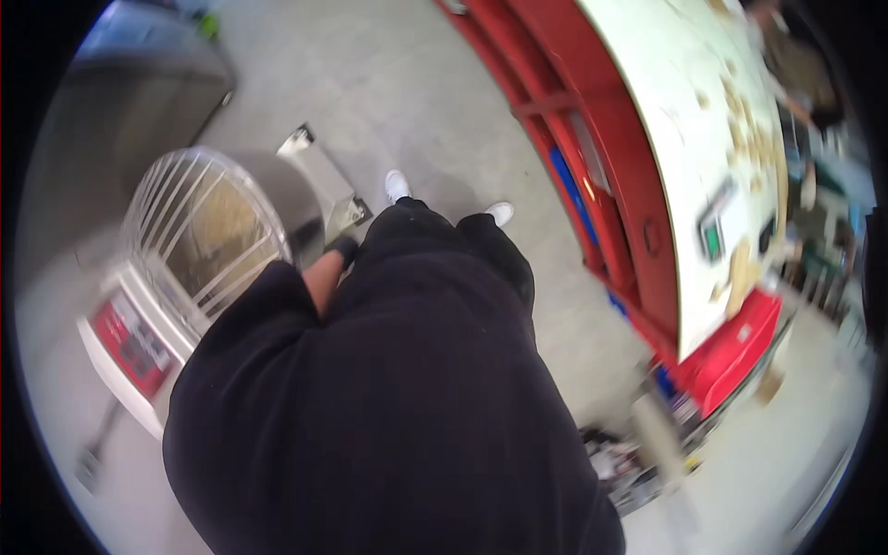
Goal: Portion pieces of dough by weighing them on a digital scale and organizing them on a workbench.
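Note:
My left hand (pixel 343 251), in a dark glove, hangs low beside the steel bowl (pixel 303 225) of a large floor-standing mixer. My forearm hides part of the hand, and whether it touches the mixer is unclear. A clear slatted guard (pixel 201 163) covers the bowl, with a pale yellowish mass (pixel 225 215), perhaps dough, inside. The mixer's white body carries a red control panel (pixel 132 343) bearing writing. Its pale base (pixel 322 173) stands on the floor near my feet. My right hand is out of view.
To my right, a red-framed table (pixel 655 118) with shelves has scattered dough-like pieces (pixel 746 125) and a device with a green display (pixel 713 241) on top. A person (pixel 798 62) is beyond it. A large dark-sided unit (pixel 139 104) stands at far left; mixed items (pixel 624 465) lie lower right.

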The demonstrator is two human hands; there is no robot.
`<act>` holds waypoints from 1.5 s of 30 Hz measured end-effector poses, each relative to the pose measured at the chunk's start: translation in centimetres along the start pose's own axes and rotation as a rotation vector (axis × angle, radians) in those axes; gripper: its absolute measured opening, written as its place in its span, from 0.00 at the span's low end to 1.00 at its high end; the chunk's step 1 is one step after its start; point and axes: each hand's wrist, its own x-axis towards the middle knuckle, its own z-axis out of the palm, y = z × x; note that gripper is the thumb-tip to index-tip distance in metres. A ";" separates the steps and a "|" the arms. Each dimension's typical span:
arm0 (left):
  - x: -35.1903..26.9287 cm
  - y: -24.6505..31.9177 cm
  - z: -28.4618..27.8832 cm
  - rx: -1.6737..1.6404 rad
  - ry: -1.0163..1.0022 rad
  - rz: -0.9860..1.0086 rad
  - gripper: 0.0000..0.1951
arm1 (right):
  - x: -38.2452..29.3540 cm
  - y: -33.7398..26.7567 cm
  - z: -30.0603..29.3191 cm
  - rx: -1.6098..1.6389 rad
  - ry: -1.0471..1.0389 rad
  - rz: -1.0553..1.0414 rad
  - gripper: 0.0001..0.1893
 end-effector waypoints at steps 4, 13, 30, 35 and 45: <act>-5.0 0.5 -2.0 0.234 -0.153 0.044 0.25 | -11.2 5.3 -18.5 0.299 0.428 0.044 0.27; -16.6 18.8 -10.7 0.721 -0.485 0.023 0.25 | -29.8 15.1 -32.3 -0.283 0.793 0.485 0.27; -17.6 47.1 -15.8 1.063 -0.615 0.048 0.24 | -12.1 32.8 -20.5 0.566 0.701 0.697 0.29; -3.9 45.2 -14.7 0.989 -0.646 0.048 0.19 | -8.1 28.5 -13.3 0.411 0.569 0.846 0.26; 9.8 74.5 -22.0 0.523 -0.822 0.259 0.13 | -2.0 24.3 -9.4 0.133 0.340 0.970 0.22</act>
